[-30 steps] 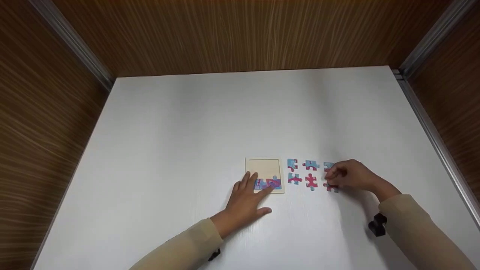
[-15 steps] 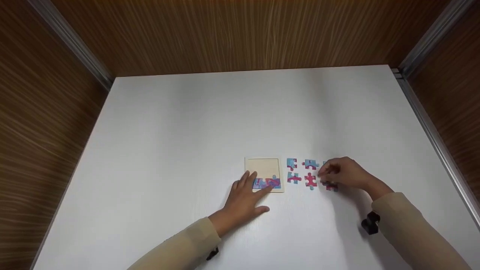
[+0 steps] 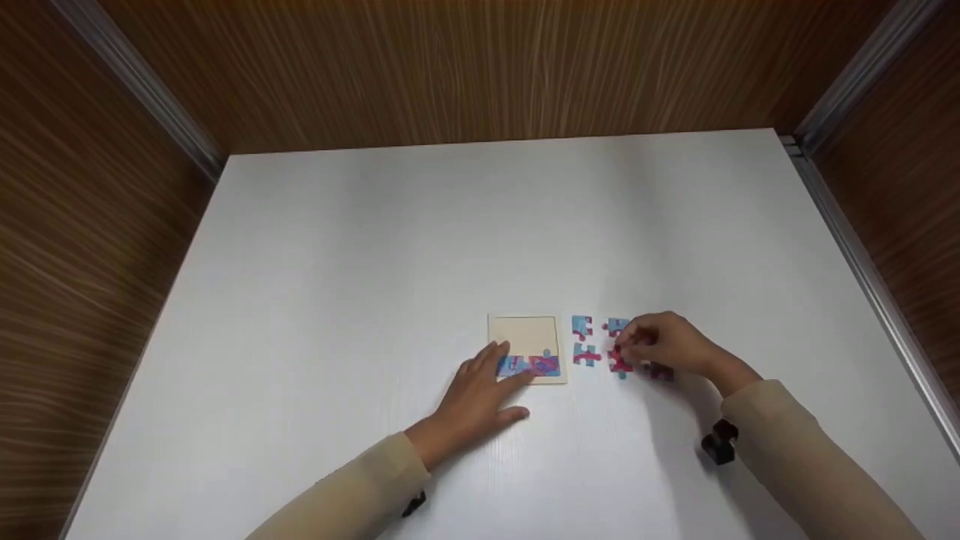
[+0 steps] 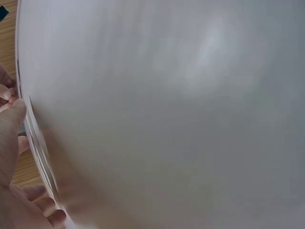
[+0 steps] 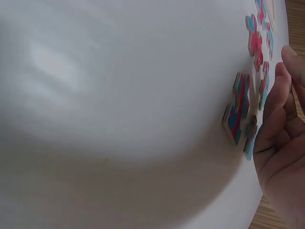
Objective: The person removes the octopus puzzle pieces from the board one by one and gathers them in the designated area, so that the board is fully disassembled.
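The left hand lies spread over the lower left of a square wooden frame, its fingertips touching the frame and the blue and purple pieces along its bottom. In the left wrist view the hand is at the left edge beside the frame. The right hand hovers over loose puzzle pieces, fingers loosely curled, and hides some in the head view. From the right wrist, the hand shows no piece between thumb and forefinger; a red and blue piece lies beside it.
Left of the right hand, pieces lie in two rows, among them a blue and pink one and another below it. Wood-grain panels stand around the white table. A black device is under each wrist.
The right hand has moved left, from the rightmost pieces to over the middle ones, uncovering none fully. The left hand has shifted very slightly down and left on the frame.
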Demonstrator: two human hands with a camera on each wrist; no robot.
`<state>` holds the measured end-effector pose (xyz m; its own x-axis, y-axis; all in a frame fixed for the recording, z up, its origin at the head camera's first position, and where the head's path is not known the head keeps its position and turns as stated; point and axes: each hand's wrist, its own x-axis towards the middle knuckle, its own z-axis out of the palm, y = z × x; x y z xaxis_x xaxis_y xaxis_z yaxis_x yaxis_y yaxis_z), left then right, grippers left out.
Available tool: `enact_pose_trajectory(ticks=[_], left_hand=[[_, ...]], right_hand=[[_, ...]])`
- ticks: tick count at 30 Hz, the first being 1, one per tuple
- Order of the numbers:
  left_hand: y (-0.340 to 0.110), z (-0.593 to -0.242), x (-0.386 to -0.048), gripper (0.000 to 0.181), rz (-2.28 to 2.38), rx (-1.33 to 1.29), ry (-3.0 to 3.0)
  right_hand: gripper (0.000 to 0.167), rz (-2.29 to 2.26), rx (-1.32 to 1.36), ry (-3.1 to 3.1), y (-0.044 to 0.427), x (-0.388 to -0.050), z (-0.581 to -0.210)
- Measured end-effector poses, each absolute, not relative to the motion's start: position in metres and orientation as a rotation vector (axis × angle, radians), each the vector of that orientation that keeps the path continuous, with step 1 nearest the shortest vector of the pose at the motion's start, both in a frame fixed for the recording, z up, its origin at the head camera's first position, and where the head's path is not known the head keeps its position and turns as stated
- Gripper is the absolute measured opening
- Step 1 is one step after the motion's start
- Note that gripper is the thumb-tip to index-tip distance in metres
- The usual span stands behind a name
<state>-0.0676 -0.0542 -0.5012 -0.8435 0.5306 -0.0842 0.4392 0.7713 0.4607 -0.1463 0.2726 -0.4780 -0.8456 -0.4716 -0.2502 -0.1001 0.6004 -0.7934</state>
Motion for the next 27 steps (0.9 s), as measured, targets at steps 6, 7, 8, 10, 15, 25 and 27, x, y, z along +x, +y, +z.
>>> enact_pose_trajectory(ticks=[6,7,8,10,15,25,27], left_hand=[[-0.066,-0.500,-0.072,0.056,0.621,0.802,2.790],[-0.068,-0.500,-0.074,0.056,0.615,0.802,2.801],[-0.070,-0.500,-0.075,0.056,0.610,0.798,2.812],[-0.074,-0.499,-0.078,0.056,0.599,0.795,2.836],[-0.081,-0.499,-0.085,0.057,0.580,0.764,2.874],[-0.089,-0.502,-0.096,0.064,0.559,0.721,2.888],[-0.090,-0.503,-0.098,0.065,0.546,0.729,2.896]], right_hand=[[0.010,-1.140,-0.480,2.409,0.258,-0.149,-0.481],[0.011,-1.135,-0.480,2.416,0.255,-0.150,-0.481],[0.012,-1.134,-0.479,2.416,0.252,-0.150,-0.481],[0.013,-1.143,-0.471,2.407,0.247,-0.150,-0.481],[0.014,-1.180,-0.467,2.368,0.232,-0.151,-0.481],[0.014,-1.242,-0.523,2.285,0.205,-0.152,-0.484],[0.015,-1.250,-0.545,2.285,0.199,-0.153,-0.485]])
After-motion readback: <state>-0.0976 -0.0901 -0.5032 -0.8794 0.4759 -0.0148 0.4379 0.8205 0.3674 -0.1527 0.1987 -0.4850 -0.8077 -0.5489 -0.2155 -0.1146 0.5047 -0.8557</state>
